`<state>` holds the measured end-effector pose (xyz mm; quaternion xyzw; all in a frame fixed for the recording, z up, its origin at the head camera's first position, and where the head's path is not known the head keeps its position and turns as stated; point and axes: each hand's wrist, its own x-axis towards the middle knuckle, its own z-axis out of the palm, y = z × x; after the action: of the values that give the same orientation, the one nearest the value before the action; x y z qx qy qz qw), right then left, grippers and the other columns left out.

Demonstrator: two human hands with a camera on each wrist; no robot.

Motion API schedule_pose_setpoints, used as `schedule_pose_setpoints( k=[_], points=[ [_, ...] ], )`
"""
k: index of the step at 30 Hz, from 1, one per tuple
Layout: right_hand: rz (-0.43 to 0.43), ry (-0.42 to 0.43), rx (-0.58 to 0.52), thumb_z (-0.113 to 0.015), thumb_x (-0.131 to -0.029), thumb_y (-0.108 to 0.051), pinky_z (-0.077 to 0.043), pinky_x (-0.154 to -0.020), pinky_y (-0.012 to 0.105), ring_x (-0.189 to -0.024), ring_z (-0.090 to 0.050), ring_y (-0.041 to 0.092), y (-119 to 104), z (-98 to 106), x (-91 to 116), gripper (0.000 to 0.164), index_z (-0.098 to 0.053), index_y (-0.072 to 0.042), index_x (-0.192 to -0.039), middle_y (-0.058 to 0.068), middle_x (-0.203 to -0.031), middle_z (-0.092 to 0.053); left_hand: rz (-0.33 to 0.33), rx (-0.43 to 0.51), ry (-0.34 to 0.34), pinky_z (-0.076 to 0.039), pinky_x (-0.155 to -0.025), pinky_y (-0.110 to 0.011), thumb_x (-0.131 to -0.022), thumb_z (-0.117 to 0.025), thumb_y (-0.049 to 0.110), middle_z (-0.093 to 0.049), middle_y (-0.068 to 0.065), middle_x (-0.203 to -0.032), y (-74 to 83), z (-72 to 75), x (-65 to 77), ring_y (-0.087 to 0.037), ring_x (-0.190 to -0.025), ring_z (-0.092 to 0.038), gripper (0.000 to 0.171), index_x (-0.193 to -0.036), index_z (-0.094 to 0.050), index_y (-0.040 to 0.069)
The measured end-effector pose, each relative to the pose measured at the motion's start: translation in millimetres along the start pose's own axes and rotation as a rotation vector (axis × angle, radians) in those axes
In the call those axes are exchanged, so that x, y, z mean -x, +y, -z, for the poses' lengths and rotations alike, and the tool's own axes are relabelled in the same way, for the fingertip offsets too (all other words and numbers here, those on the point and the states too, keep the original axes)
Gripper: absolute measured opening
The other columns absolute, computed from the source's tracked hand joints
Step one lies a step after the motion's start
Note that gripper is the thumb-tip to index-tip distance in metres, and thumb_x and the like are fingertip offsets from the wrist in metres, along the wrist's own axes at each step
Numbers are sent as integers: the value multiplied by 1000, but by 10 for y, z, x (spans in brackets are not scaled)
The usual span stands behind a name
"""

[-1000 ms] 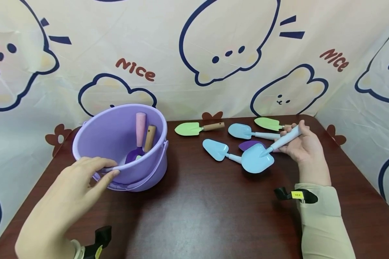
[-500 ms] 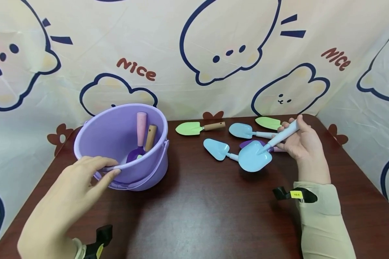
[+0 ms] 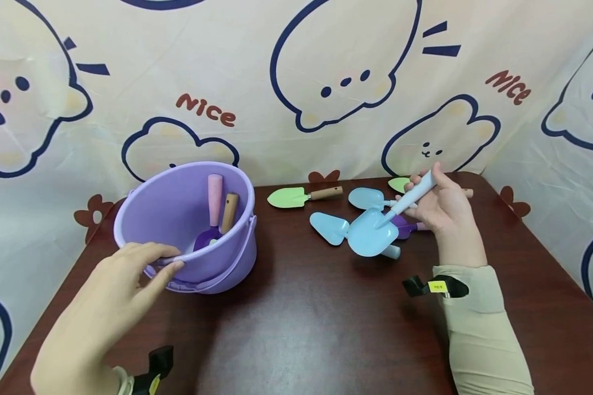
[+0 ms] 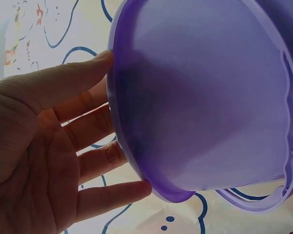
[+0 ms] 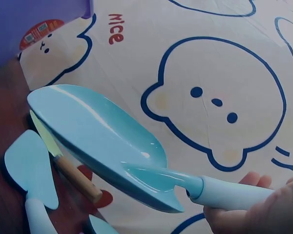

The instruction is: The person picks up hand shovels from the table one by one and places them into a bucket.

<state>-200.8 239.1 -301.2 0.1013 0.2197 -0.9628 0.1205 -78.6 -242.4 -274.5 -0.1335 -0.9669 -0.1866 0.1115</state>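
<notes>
A purple bucket (image 3: 242, 249) stands at the left of the table, tilted slightly. My left hand (image 3: 111, 299) pinches its near rim between thumb and fingers; the left wrist view shows the bucket's side (image 4: 210, 97) close up. Inside lie a purple trowel with a pink handle (image 3: 214, 200) and a tool with a wooden handle (image 3: 229, 213), its blade mostly hidden. My right hand (image 3: 447, 214) grips the pale handle of a broad light blue trowel (image 3: 373, 233), held above the table. Its hollow blade (image 5: 102, 141) fills much of the right wrist view.
Behind the held trowel lie a pointed light blue trowel (image 3: 328, 227), another light blue trowel (image 3: 365, 198) and a purple one (image 3: 404, 226). Green trowels with wooden handles lie farther back, one left (image 3: 286, 197), one right (image 3: 397, 184). A printed cloth (image 3: 257, 137) encloses the table.
My right hand has carried the light blue trowel leftward and slightly up, uncovering more of the purple trowel and a pale handle end. My left hand stays at the bucket rim.
</notes>
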Motion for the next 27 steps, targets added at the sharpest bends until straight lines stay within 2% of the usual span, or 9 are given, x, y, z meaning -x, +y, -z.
schedule_pose_setpoints(
  k=[7,16,21,27],
  points=[
    [-8,-13,83,-58,-98,-36,-31,-97,44,-87,-47,19,145,-132,-64,24,-52,-13,-100,4,-88,-49,-11,-7,12,-51,-67,-35,-86,-77,15,-72,-11,-97,5,-3,-4,-23,-83,-63,19,-103,-74,9],
    [-4,-22,160,-51,-101,-38,-23,-105,44,-88,-47,18,286,-377,-159,23,-48,-15,-101,3,-88,-49,-16,-3,17,-52,-69,-38,-87,-77,16,-72,-11,-97,0,-5,-1,-25,-85,-63,18,-103,-73,9],
    [9,-41,219,-49,-102,-38,-28,-102,46,-87,-46,16,385,-491,-211,23,-46,-15,-107,1,-90,-49,-19,-1,20,-52,-70,-40,-87,-76,16,-72,-11,-97,2,-5,1,-24,-86,-63,18,-104,-73,9],
    [-27,-64,243,-47,-103,-38,-34,-95,44,-84,-46,16,480,-585,-259,24,-49,-14,-99,1,-86,-49,-19,-1,16,-52,-71,-42,-88,-75,17,-72,-10,-97,-2,0,-5,-24,-86,-63,18,-104,-73,9]
  ],
)
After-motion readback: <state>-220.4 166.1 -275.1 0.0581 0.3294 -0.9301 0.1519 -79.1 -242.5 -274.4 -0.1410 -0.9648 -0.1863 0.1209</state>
